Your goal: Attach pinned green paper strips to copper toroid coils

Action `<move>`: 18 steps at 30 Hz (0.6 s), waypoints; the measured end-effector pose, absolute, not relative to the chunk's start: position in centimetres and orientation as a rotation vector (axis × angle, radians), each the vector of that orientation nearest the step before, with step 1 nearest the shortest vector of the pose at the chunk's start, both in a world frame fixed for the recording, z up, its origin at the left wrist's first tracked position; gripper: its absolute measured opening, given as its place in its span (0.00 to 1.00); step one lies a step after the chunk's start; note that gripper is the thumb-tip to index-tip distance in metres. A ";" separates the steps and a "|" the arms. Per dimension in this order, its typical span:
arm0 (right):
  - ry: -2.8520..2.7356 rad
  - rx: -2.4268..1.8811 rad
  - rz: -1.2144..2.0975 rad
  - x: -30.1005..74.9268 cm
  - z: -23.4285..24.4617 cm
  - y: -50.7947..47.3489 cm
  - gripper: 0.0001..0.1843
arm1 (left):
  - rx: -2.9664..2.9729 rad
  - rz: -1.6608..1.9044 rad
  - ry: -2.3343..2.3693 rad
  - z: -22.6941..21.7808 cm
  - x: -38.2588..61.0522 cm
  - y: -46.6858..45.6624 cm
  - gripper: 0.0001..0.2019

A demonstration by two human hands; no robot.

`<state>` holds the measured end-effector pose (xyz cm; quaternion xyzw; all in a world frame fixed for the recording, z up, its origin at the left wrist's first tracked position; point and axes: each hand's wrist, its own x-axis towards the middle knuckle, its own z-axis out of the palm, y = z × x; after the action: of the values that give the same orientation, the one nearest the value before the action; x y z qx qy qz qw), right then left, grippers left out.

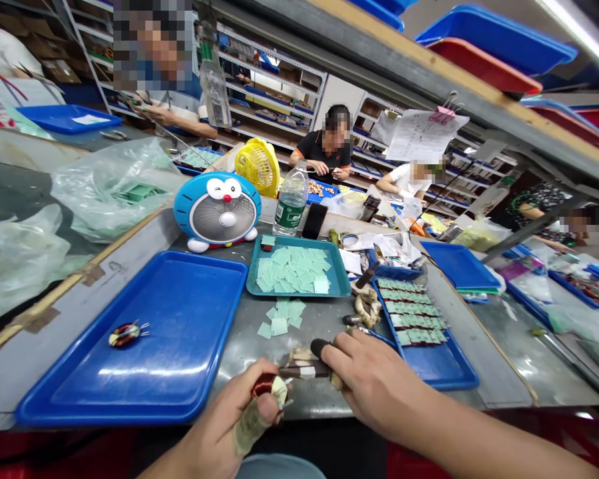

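The blue tray (174, 293) at left bears a wound coil (124, 335). To its right, the left hand (227, 419) grasps the workpiece coil (264, 385) between thumb and fingers near the bench edge. The step appears to be lead preparation; the next move likely calls for steady positioning. The workpiece shows dark-red wire, pale-yellow wrap and light leads. Farther right, the right hand (374, 364) curls at a brown bar (299, 372); whether it grips cannot be told.

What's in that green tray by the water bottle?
The green tray holds loose pale green cards, plus a red-wound piece in its far left corner. Anything under the cards is covered.
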<state>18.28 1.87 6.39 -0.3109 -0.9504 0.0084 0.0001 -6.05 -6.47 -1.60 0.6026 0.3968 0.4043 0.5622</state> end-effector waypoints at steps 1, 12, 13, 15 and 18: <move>-2.959 -0.978 0.028 18.4 6.3 1.7 0.14 | 1.403 0.979 0.935 -1.8 -6.1 -6.5 0.26; -2.572 -1.103 0.603 18.4 2.5 -1.1 0.14 | 1.494 1.116 0.959 -2.4 -6.7 -5.5 0.20; -2.560 -1.087 0.594 18.3 2.3 -1.2 0.14 | 1.524 1.119 0.976 -2.5 -6.7 -5.4 0.19; -2.538 -1.046 0.547 18.2 1.9 -1.3 0.13 | 1.565 1.152 1.016 -2.6 -6.4 -5.4 0.17; -2.470 -1.045 0.379 18.1 0.5 -1.8 0.16 | 1.531 1.267 1.120 -3.0 -5.6 -5.8 0.15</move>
<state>18.06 -1.80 0.53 -0.3768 -0.8906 0.1366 0.2148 -5.65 -5.76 -3.03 0.6101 0.4461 0.5048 0.4170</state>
